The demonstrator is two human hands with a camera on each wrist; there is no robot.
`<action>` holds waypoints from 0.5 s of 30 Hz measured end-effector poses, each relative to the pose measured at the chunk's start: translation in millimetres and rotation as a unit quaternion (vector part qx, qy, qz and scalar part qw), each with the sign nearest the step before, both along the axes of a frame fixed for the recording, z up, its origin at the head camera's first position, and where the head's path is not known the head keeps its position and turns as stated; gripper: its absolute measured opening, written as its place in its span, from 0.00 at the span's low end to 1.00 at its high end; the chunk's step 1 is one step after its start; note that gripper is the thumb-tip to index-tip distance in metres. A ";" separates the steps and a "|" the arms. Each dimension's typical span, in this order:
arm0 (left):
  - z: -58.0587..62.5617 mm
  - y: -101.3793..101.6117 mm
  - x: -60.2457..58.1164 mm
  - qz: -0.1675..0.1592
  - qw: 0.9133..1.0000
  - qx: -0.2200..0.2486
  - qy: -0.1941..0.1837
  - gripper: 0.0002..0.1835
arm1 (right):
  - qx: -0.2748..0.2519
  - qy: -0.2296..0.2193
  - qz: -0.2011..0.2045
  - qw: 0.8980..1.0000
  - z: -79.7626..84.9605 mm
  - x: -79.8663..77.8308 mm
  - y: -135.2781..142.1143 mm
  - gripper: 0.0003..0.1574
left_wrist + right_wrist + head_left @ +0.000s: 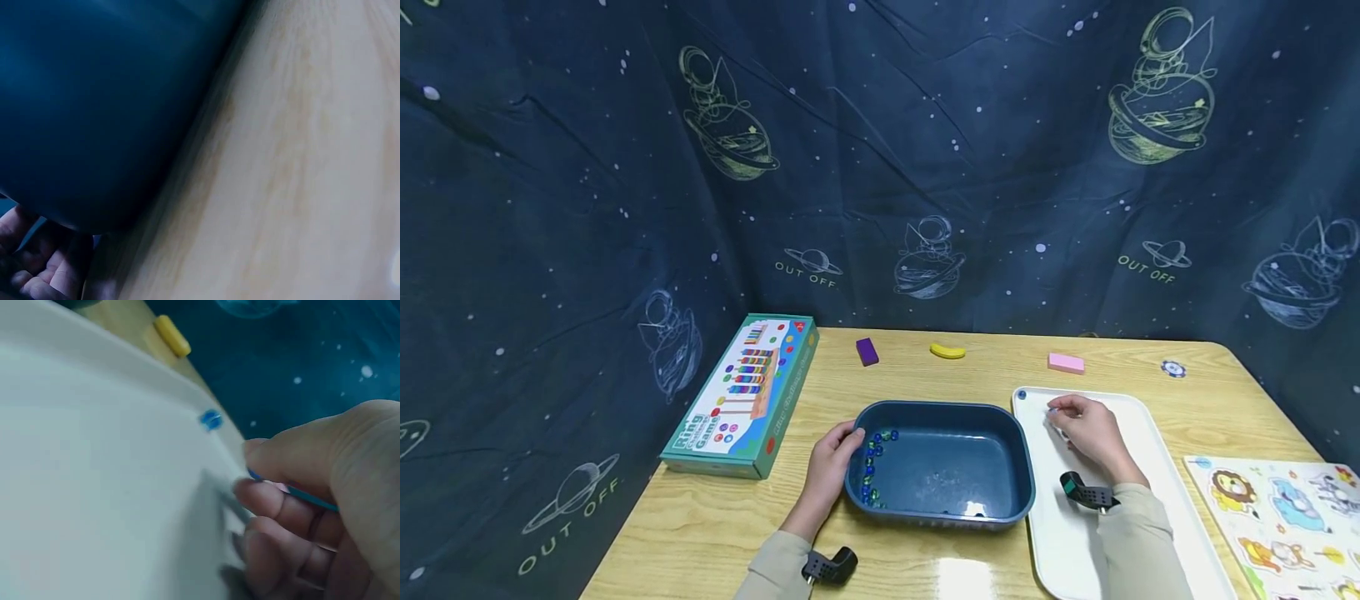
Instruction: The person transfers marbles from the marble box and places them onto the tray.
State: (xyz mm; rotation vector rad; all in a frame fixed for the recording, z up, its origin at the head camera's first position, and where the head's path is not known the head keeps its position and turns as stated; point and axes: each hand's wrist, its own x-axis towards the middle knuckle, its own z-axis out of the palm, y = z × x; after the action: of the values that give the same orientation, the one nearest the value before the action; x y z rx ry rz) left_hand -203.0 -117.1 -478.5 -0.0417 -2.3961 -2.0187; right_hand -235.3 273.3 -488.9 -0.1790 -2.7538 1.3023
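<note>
A dark blue bin point(951, 408) stands on the table, with several blue-green marbles point(870, 471) gathered along its left side. My left hand point(833, 460) grips the bin's left rim, thumb on top; in the left wrist view its curled fingers point(53, 275) show under the bin's corner. Over the white tray point(1067, 533), my right hand point(1093, 432) pinches a small blue marble point(253, 474) between thumb and forefinger, mostly hidden by the fingertips. Another blue marble point(1022, 395) lies in the tray's far left corner.
A boxed ring game point(745, 396) lies at the left. Along the back are a purple block point(867, 352), a yellow banana-shaped piece point(947, 352), a pink block point(1066, 363) and a poker chip point(1173, 368). An animal picture board point(1262, 521) sits at the right edge.
</note>
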 end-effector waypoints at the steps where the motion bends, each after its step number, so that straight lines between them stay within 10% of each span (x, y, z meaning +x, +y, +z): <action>1: 1.6 0.8 1.3 0.002 1.000 -0.003 0.002 0.18 | 0.000 0.001 -0.005 1.000 -1.9 -0.7 -0.1 0.13; 15: 4.0 2.0 2.4 0.006 1.000 0.000 -0.004 0.17 | 0.101 0.054 -0.031 0.993 -6.1 -3.1 -6.0 0.08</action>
State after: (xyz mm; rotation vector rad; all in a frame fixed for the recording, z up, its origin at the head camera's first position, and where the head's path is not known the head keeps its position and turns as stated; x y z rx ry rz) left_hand -200.7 -115.1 -474.4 -0.0185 -2.3945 -2.0192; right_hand -238.5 267.3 -495.0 -0.1731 -2.7414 0.9789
